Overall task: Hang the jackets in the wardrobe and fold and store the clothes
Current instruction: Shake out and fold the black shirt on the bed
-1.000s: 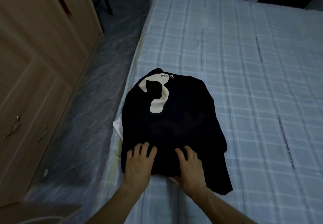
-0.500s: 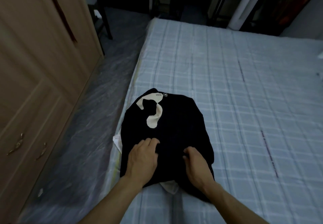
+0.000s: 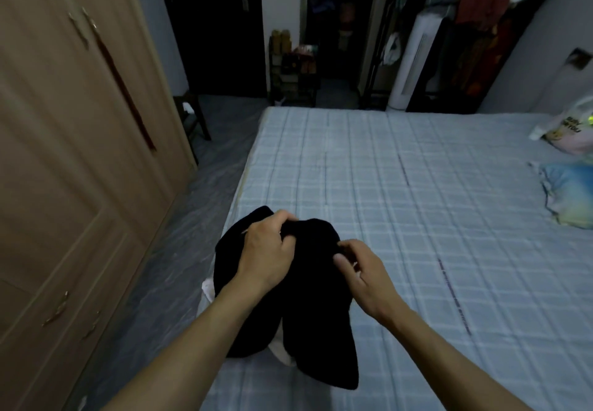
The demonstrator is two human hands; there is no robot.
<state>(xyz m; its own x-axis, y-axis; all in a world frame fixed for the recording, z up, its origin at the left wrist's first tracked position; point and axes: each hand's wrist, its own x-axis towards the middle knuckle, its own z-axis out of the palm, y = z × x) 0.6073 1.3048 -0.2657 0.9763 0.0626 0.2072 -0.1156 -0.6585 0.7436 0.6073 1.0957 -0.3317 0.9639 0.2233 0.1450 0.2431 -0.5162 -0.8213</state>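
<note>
Garment (image 3: 308, 282) on bed (image 3: 417, 218) near edge, wardrobe (image 3: 64, 153) left, pillow (image 3: 568, 195) far right w/ bag (image 3: 571, 128) behind.

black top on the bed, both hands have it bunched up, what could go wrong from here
The black top lies at the bed's left edge, so it may slide off onto the floor. The left hand and right hand each grip only a bunch of cloth near the top, so the fold could fall open when lifted. The white garment underneath might drag along.
</note>
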